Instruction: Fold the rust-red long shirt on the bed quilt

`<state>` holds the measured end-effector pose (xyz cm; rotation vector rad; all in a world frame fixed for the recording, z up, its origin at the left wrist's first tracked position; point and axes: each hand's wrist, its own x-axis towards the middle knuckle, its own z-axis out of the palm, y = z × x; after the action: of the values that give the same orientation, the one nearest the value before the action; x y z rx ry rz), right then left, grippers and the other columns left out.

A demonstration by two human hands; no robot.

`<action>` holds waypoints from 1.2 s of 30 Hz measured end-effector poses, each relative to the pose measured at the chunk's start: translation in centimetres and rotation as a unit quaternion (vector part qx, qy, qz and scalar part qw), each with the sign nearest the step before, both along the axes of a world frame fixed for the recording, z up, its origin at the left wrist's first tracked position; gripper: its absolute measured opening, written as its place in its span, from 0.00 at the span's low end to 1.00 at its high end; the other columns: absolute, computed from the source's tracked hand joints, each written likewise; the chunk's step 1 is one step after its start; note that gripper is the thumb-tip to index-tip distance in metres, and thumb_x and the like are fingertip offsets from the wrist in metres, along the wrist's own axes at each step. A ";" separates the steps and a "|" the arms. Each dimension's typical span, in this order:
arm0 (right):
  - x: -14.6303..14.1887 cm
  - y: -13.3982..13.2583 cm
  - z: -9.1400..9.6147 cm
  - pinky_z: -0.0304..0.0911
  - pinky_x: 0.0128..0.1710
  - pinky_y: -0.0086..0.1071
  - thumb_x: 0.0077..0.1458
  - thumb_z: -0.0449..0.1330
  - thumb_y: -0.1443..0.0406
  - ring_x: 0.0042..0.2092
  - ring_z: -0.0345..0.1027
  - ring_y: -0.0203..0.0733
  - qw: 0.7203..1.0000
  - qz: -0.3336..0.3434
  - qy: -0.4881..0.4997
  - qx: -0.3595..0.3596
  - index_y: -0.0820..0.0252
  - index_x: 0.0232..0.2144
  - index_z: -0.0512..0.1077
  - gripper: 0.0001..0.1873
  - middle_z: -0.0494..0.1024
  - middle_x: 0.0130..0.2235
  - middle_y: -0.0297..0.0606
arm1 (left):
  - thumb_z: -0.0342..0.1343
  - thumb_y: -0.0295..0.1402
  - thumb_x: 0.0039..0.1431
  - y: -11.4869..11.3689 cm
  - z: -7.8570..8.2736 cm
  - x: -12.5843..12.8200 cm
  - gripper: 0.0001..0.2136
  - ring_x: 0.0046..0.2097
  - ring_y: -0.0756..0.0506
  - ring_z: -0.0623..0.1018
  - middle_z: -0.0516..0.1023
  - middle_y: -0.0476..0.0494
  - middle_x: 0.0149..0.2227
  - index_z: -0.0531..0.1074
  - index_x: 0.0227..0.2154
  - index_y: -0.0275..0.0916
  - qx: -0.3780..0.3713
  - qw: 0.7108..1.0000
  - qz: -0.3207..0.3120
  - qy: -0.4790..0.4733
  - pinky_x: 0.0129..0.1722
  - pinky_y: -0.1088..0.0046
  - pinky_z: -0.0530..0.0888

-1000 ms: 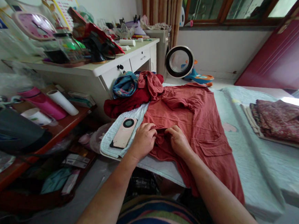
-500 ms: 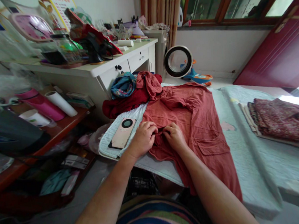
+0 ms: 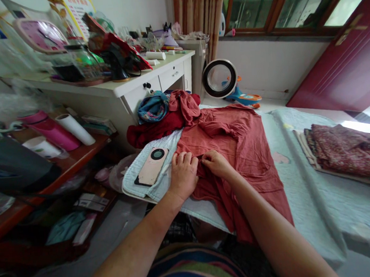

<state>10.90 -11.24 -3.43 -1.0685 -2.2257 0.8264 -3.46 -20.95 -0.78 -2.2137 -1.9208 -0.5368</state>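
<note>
A rust-red shirt [image 3: 252, 146] with a flap pocket lies spread over the pale blue bed cover, its near edge hanging over the side. My left hand [image 3: 184, 176] is closed on the shirt's left part, fingers curled down over the cloth. Close beside it, my right hand [image 3: 217, 163] pinches a fold of the same shirt between thumb and fingers. The cloth between the two hands is bunched and dark, so its detail is hidden. Left of my left hand, a phone [image 3: 152, 169] rests face down on the cover's corner.
Crumpled red and blue clothes [image 3: 153, 107] lie beyond the phone, against the white desk [image 3: 117, 90]. Folded patterned fabric [image 3: 349, 149] sits on the bed cover [image 3: 308, 197] at right. A low wooden shelf [image 3: 99, 149] with a pink bottle [image 3: 51, 132] stands left. Behind is an open round washer door [image 3: 219, 79].
My left hand has turned and shifted slightly right and down, its back now facing up more. My right hand keeps its pinch, and the shirt's near edge has bunched more.
</note>
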 end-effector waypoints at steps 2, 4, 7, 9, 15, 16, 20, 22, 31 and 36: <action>0.0 0.1 -0.4 0.56 0.35 0.29 0.51 0.58 0.72 0.32 0.63 0.36 1.000 -0.003 0.012 0.000 0.59 0.22 0.70 0.08 0.73 0.28 0.32 | 0.58 0.28 0.55 0.3 -0.1 -0.1 0.13 0.57 0.34 0.65 0.69 0.36 0.52 0.71 0.44 0.40 0.009 1.000 -0.011 0.013 0.60 0.47 0.59; 0.1 0.2 -1.0 0.57 0.35 0.30 0.51 0.57 0.71 0.33 0.64 0.37 0.999 -0.010 0.030 -0.003 0.59 0.23 0.70 0.07 0.73 0.28 0.32 | 0.53 0.26 0.59 0.4 -0.4 -0.2 0.13 0.58 0.35 0.64 0.68 0.37 0.56 0.72 0.46 0.41 0.022 0.999 -0.043 0.015 0.61 0.49 0.59; 0.3 0.2 -1.9 0.59 0.36 0.30 0.52 0.57 0.69 0.33 0.65 0.37 0.998 -0.013 0.059 -0.014 0.59 0.24 0.71 0.06 0.73 0.28 0.32 | 0.50 0.26 0.61 0.6 -0.8 -0.4 0.14 0.59 0.37 0.64 0.68 0.40 0.58 0.73 0.47 0.44 0.022 0.994 -0.105 -0.010 0.60 0.52 0.61; 0.5 0.2 -2.1 0.59 0.36 0.30 0.52 0.57 0.68 0.33 0.65 0.37 0.997 -0.017 0.070 -0.019 0.59 0.25 0.71 0.05 0.73 0.29 0.32 | 0.51 0.25 0.60 0.9 -0.7 -0.8 0.13 0.57 0.38 0.66 0.71 0.42 0.55 0.75 0.43 0.45 0.007 0.991 -0.126 -0.050 0.59 0.54 0.63; 0.5 -0.1 -1.8 0.59 0.38 0.31 0.53 0.57 0.67 0.34 0.64 0.37 0.996 -0.037 0.078 -0.010 0.59 0.26 0.70 0.05 0.73 0.30 0.33 | 0.49 0.25 0.59 2.4 0.9 -2.6 0.08 0.43 0.45 0.75 0.78 0.46 0.37 0.73 0.35 0.40 -0.014 0.955 -0.087 -0.284 0.48 0.65 0.70; 0.5 -0.2 -1.8 0.59 0.38 0.31 0.53 0.57 0.67 0.34 0.64 0.38 0.996 -0.041 0.077 -0.009 0.59 0.27 0.70 0.04 0.73 0.30 0.34 | 0.49 0.26 0.60 2.6 1.1 -2.8 0.08 0.41 0.45 0.75 0.78 0.46 0.36 0.73 0.35 0.40 -0.023 0.947 -0.074 -0.311 0.45 0.68 0.71; 0.5 -0.5 -1.7 0.59 0.38 0.31 0.53 0.57 0.67 0.35 0.65 0.38 0.996 -0.042 0.077 0.003 0.59 0.27 0.70 0.04 0.73 0.31 0.34 | 0.48 0.28 0.60 3.2 1.5 -3.1 0.08 0.36 0.47 0.76 0.79 0.49 0.33 0.73 0.34 0.40 -0.052 0.935 -0.039 -0.348 0.40 0.72 0.70; 0.5 -0.7 -1.6 0.60 0.37 0.31 0.52 0.59 0.65 0.35 0.64 0.38 0.996 -0.038 0.084 0.016 0.59 0.29 0.70 0.03 0.72 0.32 0.34 | 0.48 0.29 0.61 3.5 1.7 -3.0 0.09 0.35 0.47 0.76 0.79 0.49 0.32 0.73 0.32 0.40 -0.055 0.935 -0.030 -0.348 0.40 0.72 0.70; 0.0 -0.8 -1.7 0.61 0.41 0.34 0.53 0.57 0.67 0.37 0.65 0.40 0.992 -0.051 0.105 0.037 0.57 0.28 0.72 0.04 0.70 0.33 0.36 | 0.47 0.28 0.61 3.9 2.2 -2.6 0.09 0.35 0.47 0.77 0.79 0.50 0.31 0.72 0.31 0.40 -0.052 0.933 -0.035 -0.354 0.40 0.72 0.70; -0.3 -0.5 -2.1 0.61 0.41 0.34 0.53 0.55 0.66 0.36 0.65 0.41 0.987 -0.082 0.134 0.015 0.58 0.26 0.71 0.06 0.72 0.32 0.36 | 0.47 0.30 0.62 3.8 1.7 -2.7 0.08 0.37 0.47 0.76 0.79 0.49 0.33 0.71 0.32 0.40 -0.034 0.934 -0.027 -0.355 0.41 0.71 0.69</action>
<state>10.65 -11.78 -5.51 -1.0431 -1.8939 0.8122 -6.14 -17.13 0.88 -2.3130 -2.1945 -1.4645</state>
